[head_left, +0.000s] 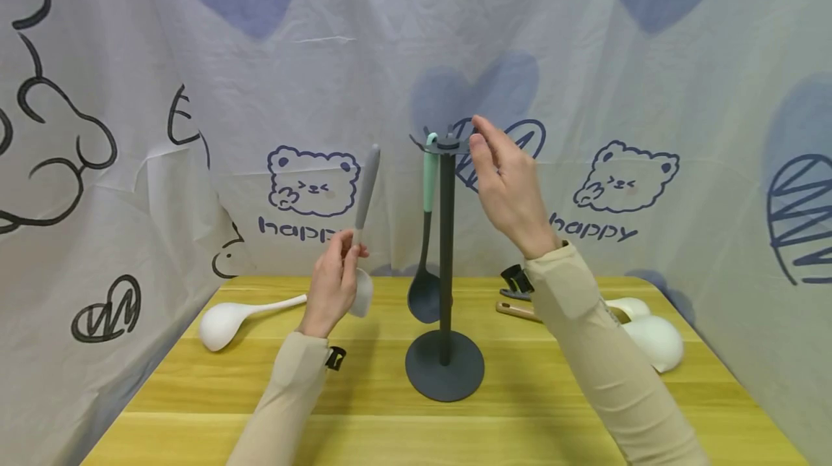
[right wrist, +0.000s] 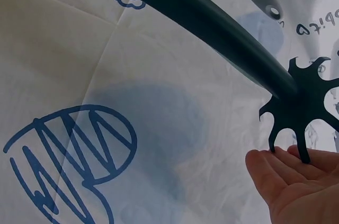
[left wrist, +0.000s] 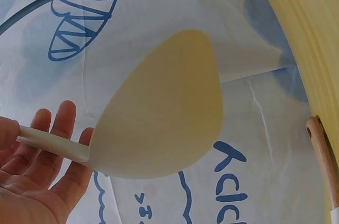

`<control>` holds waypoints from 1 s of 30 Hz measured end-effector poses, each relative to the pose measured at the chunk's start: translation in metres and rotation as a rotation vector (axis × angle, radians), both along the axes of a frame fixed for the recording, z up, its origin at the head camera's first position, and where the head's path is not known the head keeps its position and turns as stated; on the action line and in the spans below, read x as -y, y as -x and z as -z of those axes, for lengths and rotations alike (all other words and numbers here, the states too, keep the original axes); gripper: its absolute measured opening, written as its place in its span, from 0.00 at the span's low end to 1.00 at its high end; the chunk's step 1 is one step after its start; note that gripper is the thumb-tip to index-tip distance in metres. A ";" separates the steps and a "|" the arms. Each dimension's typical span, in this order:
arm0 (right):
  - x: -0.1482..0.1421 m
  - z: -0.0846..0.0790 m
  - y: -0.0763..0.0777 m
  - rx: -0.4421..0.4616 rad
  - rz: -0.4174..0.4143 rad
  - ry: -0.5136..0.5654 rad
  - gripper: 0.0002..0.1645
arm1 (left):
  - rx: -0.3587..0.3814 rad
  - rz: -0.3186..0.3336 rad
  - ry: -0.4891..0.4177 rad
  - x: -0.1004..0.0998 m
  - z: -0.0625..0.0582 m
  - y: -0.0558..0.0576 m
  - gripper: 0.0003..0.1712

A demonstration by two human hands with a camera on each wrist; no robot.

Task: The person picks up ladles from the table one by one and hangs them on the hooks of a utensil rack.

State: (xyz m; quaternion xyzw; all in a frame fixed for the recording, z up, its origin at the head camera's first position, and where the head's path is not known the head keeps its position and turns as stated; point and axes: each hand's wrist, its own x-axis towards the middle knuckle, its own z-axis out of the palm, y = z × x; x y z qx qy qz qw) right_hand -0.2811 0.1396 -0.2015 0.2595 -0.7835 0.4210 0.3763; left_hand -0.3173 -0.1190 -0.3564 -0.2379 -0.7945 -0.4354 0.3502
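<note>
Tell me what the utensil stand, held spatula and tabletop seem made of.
Utensil stand: probably coated metal or plastic; matte dark grey, little shine. Held spatula: likely silicone or plastic; smooth, dull, pale blade without metallic glint. Tabletop: wood or wood-look laminate, satin, with grain streaks.

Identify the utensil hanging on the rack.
The mint-handled dark ladle; the left hand holds the gray-handled spatula, and the other utensils lie on the table.
</note>
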 end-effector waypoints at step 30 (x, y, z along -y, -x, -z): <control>-0.004 -0.003 0.002 0.003 0.049 -0.042 0.28 | 0.009 0.049 -0.005 -0.020 -0.022 -0.001 0.12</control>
